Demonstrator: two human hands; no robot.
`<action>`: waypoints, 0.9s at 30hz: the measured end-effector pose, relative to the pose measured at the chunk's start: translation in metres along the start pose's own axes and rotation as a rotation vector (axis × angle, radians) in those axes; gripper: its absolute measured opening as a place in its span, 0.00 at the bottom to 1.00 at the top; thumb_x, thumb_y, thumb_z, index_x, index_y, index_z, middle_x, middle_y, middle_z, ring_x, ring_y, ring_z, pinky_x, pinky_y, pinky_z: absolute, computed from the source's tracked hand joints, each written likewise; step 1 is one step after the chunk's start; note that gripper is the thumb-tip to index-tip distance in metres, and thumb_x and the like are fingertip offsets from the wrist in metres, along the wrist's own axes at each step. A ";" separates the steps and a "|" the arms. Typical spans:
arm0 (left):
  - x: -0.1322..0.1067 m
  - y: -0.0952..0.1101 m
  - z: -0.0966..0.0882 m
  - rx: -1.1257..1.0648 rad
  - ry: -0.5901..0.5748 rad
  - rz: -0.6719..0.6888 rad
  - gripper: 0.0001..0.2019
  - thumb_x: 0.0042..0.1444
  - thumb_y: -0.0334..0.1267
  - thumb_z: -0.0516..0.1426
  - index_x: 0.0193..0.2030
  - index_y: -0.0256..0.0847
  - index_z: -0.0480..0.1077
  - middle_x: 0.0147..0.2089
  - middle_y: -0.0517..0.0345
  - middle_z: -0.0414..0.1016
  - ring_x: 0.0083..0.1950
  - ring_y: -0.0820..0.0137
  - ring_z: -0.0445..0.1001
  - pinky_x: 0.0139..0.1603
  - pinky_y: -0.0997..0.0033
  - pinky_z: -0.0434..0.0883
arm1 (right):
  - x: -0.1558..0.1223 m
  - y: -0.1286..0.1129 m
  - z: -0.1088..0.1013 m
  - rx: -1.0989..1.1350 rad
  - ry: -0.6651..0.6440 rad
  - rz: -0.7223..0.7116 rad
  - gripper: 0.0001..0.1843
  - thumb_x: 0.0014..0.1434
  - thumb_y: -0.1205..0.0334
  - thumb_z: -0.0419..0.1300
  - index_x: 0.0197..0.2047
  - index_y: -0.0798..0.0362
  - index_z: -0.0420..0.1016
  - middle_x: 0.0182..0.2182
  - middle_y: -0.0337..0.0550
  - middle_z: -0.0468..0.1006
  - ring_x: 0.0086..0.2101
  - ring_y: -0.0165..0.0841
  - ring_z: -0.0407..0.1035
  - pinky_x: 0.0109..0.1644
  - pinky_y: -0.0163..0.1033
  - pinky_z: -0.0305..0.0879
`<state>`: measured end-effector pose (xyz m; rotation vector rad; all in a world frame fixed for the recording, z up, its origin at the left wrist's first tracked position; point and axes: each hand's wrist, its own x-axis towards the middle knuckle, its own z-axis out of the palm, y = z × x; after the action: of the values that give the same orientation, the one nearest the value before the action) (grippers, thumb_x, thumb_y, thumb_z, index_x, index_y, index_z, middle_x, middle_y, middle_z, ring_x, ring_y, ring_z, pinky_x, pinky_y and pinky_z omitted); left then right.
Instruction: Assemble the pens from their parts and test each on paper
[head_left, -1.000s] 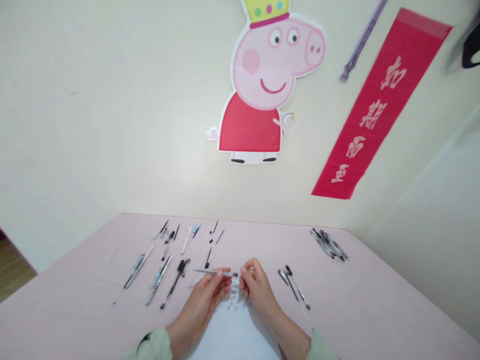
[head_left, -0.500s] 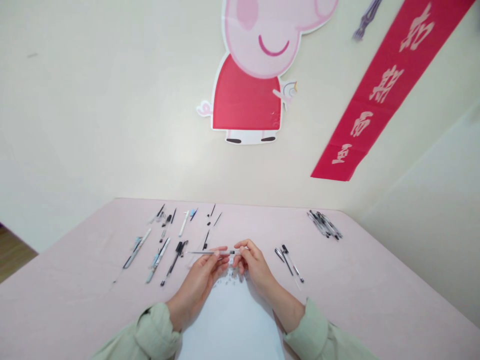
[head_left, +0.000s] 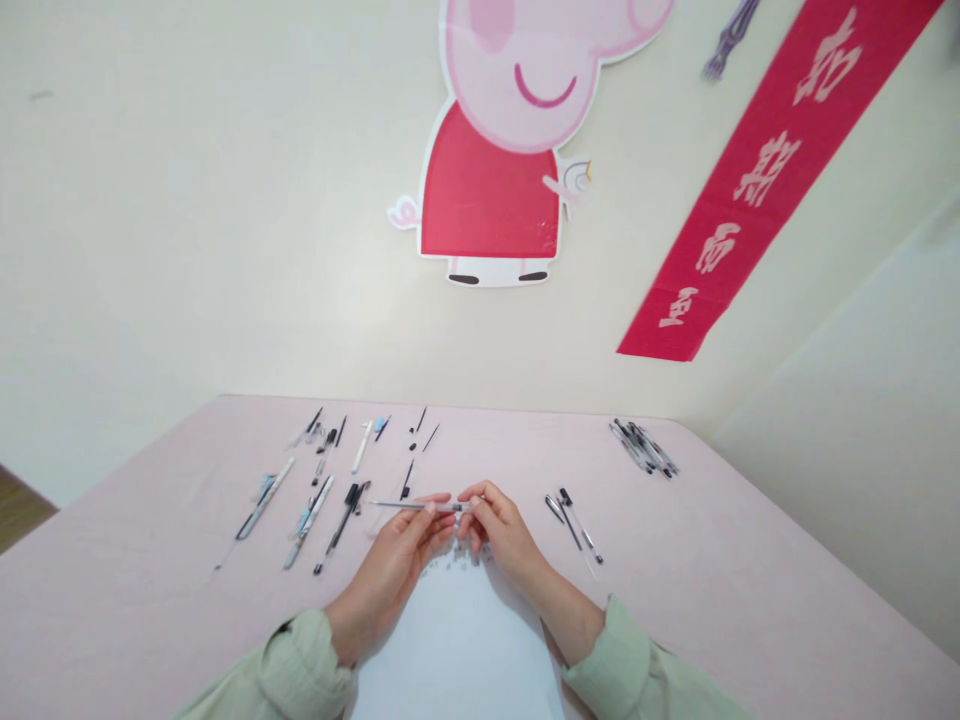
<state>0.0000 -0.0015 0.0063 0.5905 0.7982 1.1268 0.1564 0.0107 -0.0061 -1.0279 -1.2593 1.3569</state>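
Over the far end of a white sheet of paper (head_left: 457, 640), my left hand (head_left: 401, 555) pinches a thin pen (head_left: 409, 505) between thumb and fingers. The pen lies nearly level, its narrow grey end pointing left. At its right end, my right hand (head_left: 499, 525) has thumb and fingers closed on the pen's tail, largely covering it. Small dark marks or bits (head_left: 457, 560) show on the paper below my hands; I cannot make out which. Left of my left hand lie a black pen with its cap (head_left: 345, 525) and a black refill (head_left: 407, 475).
On the pink table (head_left: 712, 600), pens with light blue parts (head_left: 309, 520) and several refills and caps lie to the left. A pen set apart in pieces (head_left: 576, 525) is at right. Farther back is a heap of pens (head_left: 643, 447). Behind rises a wall (head_left: 225, 250).
My right hand has moved slightly left, closer to my left hand, along the pen's right end. The whole view has shifted a little; the things on the table stay put.
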 end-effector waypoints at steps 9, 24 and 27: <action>0.001 0.001 -0.004 0.037 -0.078 0.025 0.16 0.54 0.50 0.62 0.39 0.37 0.77 0.42 0.49 0.79 0.48 0.63 0.74 0.57 0.61 0.68 | 0.002 0.000 0.002 -0.047 0.084 0.019 0.14 0.59 0.50 0.53 0.40 0.52 0.62 0.16 0.28 0.68 0.14 0.23 0.56 0.18 0.28 0.51; -0.002 0.004 0.002 0.186 -0.290 -0.001 0.19 0.58 0.51 0.57 0.35 0.35 0.77 0.32 0.50 0.78 0.37 0.64 0.72 0.47 0.63 0.68 | -0.001 0.000 0.008 -0.131 -0.079 0.021 0.22 0.59 0.38 0.51 0.34 0.50 0.57 0.16 0.30 0.69 0.13 0.24 0.58 0.16 0.28 0.49; -0.001 0.002 0.000 0.134 -0.210 -0.010 0.17 0.54 0.51 0.61 0.32 0.36 0.76 0.32 0.52 0.76 0.37 0.66 0.71 0.45 0.65 0.68 | -0.004 -0.003 0.008 -0.183 -0.076 -0.001 0.19 0.61 0.43 0.51 0.32 0.50 0.58 0.17 0.31 0.69 0.15 0.24 0.59 0.19 0.29 0.52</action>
<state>-0.0010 -0.0014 0.0082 0.8019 0.6977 0.9882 0.1497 0.0052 -0.0021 -1.1095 -1.4620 1.3085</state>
